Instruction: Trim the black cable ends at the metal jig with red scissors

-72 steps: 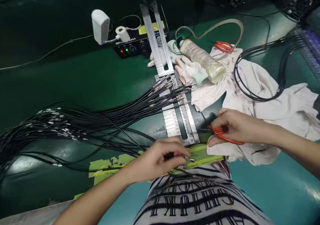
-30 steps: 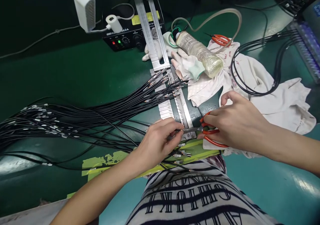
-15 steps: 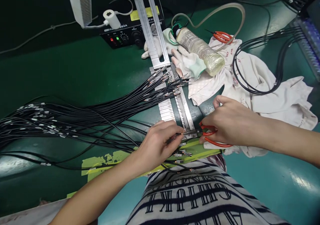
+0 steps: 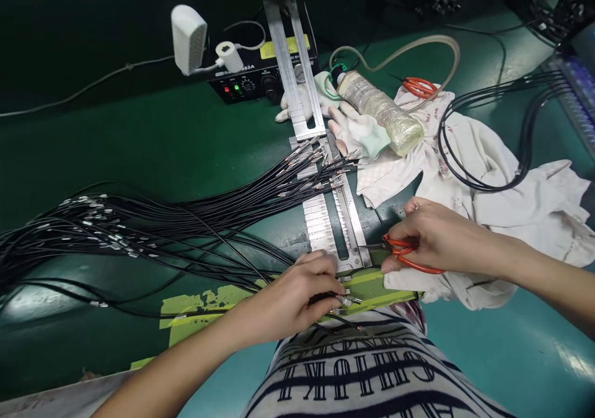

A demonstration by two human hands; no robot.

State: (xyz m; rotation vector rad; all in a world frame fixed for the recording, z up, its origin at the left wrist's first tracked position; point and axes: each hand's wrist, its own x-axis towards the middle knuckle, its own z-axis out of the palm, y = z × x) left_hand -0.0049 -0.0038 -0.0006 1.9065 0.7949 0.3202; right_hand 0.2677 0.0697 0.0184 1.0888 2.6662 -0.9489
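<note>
My right hand (image 4: 432,232) is closed round the orange handles of a pair of scissors (image 4: 409,253), their thin dark blades pointing left over the lower end of a slotted metal plate (image 4: 346,258). Below and left of the tips, my left hand (image 4: 307,291) has its fingers curled on a black cable with a metal end (image 4: 346,300), at the near table edge. Several other metal-tipped cables lie by these fingers, on yellow-green tape (image 4: 376,291). A large bundle of black cables (image 4: 209,210) runs from the left, its tips resting across the metal plate.
White gloves (image 4: 360,129), a plastic bottle with tubing (image 4: 381,105) and white cloths (image 4: 493,151) lie behind my right hand. Another orange-handled tool (image 4: 421,87) rests on the cloth. A black control box (image 4: 248,86) stands at the back. Coiled cables (image 4: 523,139) are at right.
My left hand has moved down, away from the scissors' tips, to the cable ends at the table edge. The scissors stay in my right hand, their blades now apart from the cable. The view has shifted slightly.
</note>
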